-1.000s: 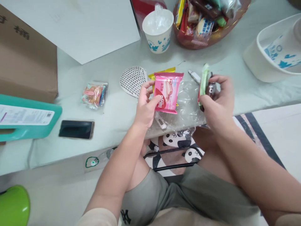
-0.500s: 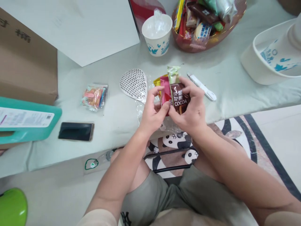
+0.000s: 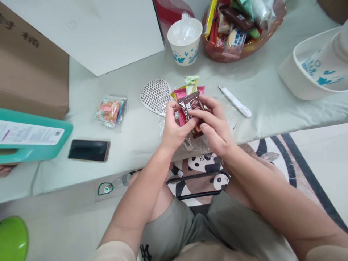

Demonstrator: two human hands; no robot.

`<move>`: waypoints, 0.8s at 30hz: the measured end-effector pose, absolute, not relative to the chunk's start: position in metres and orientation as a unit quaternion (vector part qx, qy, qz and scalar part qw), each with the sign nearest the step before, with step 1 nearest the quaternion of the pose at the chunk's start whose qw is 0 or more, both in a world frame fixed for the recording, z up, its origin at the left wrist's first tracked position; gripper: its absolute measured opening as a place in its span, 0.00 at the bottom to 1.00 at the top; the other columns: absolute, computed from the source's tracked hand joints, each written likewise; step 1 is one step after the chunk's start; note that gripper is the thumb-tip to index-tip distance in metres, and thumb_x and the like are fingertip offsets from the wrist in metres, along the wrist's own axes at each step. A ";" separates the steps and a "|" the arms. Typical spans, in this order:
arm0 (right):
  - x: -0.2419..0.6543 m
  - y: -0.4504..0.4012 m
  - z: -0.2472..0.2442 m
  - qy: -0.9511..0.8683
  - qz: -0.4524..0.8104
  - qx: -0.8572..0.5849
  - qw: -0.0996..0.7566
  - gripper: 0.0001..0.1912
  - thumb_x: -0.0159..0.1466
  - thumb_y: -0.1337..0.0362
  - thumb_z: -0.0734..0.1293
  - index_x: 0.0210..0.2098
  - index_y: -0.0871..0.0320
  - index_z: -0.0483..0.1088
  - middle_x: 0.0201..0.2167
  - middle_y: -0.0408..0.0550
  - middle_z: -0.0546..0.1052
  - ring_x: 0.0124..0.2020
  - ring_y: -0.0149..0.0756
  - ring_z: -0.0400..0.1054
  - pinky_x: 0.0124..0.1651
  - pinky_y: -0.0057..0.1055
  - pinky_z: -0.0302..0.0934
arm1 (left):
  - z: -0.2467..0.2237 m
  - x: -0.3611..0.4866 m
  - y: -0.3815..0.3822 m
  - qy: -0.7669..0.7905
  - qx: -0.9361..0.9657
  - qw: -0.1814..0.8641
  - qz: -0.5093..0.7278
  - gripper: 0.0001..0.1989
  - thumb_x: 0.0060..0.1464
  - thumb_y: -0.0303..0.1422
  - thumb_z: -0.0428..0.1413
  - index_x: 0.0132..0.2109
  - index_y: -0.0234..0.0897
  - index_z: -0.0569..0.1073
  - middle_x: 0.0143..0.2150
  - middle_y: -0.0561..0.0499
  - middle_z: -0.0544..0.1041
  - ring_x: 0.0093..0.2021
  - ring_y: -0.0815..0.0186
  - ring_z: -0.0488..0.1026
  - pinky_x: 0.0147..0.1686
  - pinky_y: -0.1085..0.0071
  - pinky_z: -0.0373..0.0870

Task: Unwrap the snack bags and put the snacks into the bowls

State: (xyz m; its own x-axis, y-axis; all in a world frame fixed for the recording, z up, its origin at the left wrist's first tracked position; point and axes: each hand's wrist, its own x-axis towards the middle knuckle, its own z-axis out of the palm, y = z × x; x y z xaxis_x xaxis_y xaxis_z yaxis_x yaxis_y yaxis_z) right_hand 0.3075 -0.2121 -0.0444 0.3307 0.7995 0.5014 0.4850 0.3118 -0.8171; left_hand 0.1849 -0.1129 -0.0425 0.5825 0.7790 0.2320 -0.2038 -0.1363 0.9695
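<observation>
Over the near part of the table, my left hand (image 3: 176,128) holds a small stack of wrapped snacks, its thumb lying across a brown packet (image 3: 193,108). My right hand (image 3: 216,125) grips the same brown packet from the right side. Behind that packet, a pink packet (image 3: 181,93) and a light green one (image 3: 191,84) stick out at the top. Clear crinkled plastic lies under and around my hands. A white perforated scoop (image 3: 155,96) rests just left of them, and a white cutter (image 3: 234,101) lies to their right.
Bagged snacks (image 3: 111,110) and a phone (image 3: 89,150) lie at the left, near a teal container (image 3: 57,136) and a cardboard box (image 3: 49,72). Behind stand a paper cup (image 3: 185,41) and a snack-filled bowl (image 3: 231,54); a white bin (image 3: 293,76) is at right.
The brown packet has turned and shifted left across the front of the other snacks. My right fingers have moved in over it. The view has shifted slightly.
</observation>
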 end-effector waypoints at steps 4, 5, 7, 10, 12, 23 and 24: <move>0.308 -0.210 -0.052 -0.464 0.163 -0.598 0.633 0.32 0.67 0.44 0.67 0.67 0.42 0.61 0.73 0.51 0.57 0.75 0.56 0.54 0.73 0.62 0.56 | -0.044 0.185 -0.112 0.221 0.654 0.613 0.384 0.29 0.51 0.50 0.70 0.48 0.44 0.63 0.45 0.55 0.71 0.37 0.73 0.75 0.37 0.74 0.76; 0.310 -0.209 -0.054 -0.439 0.193 -0.591 0.648 0.37 0.66 0.41 0.68 0.70 0.41 0.56 0.74 0.52 0.57 0.73 0.57 0.57 0.71 0.62 0.60 | -0.044 0.185 -0.113 0.211 0.655 0.618 0.380 0.29 0.51 0.50 0.70 0.48 0.45 0.62 0.45 0.55 0.71 0.36 0.73 0.74 0.36 0.74 0.75; 0.312 -0.207 -0.056 -0.405 0.276 -0.559 0.669 0.44 0.64 0.38 0.69 0.72 0.40 0.48 0.71 0.54 0.62 0.67 0.56 0.66 0.66 0.61 0.67 | -0.044 0.186 -0.114 0.189 0.655 0.630 0.371 0.29 0.52 0.50 0.69 0.49 0.45 0.62 0.45 0.55 0.72 0.36 0.73 0.75 0.35 0.74 0.76; 0.315 -0.206 -0.053 -0.384 0.373 -0.521 0.665 0.49 0.61 0.38 0.72 0.72 0.41 0.46 0.61 0.53 0.73 0.57 0.53 0.75 0.60 0.58 0.72 | -0.044 0.187 -0.115 0.176 0.669 0.624 0.363 0.28 0.54 0.48 0.69 0.50 0.47 0.61 0.46 0.55 0.73 0.37 0.72 0.76 0.36 0.74 0.76; 0.315 -0.207 -0.050 -0.375 0.390 -0.519 0.662 0.48 0.60 0.39 0.73 0.71 0.41 0.48 0.59 0.52 0.75 0.54 0.52 0.76 0.59 0.56 0.73 | -0.045 0.187 -0.116 0.181 0.686 0.602 0.366 0.29 0.54 0.48 0.69 0.52 0.48 0.62 0.48 0.54 0.74 0.38 0.71 0.76 0.37 0.72 0.77; 0.333 -0.204 -0.060 -0.318 0.288 -0.557 0.712 0.38 0.62 0.46 0.73 0.67 0.41 0.58 0.53 0.48 0.78 0.51 0.45 0.78 0.50 0.46 0.78 | -0.044 0.182 -0.108 0.240 0.695 0.597 0.319 0.24 0.62 0.44 0.58 0.60 0.51 0.60 0.65 0.44 0.68 0.64 0.56 0.73 0.63 0.50 0.72; 0.337 -0.202 -0.057 -0.314 0.281 -0.562 0.712 0.38 0.63 0.47 0.73 0.67 0.41 0.57 0.54 0.48 0.78 0.51 0.45 0.78 0.49 0.45 0.78 | -0.043 0.183 -0.107 0.243 0.694 0.598 0.319 0.24 0.61 0.43 0.58 0.60 0.50 0.60 0.64 0.44 0.68 0.64 0.56 0.73 0.63 0.50 0.72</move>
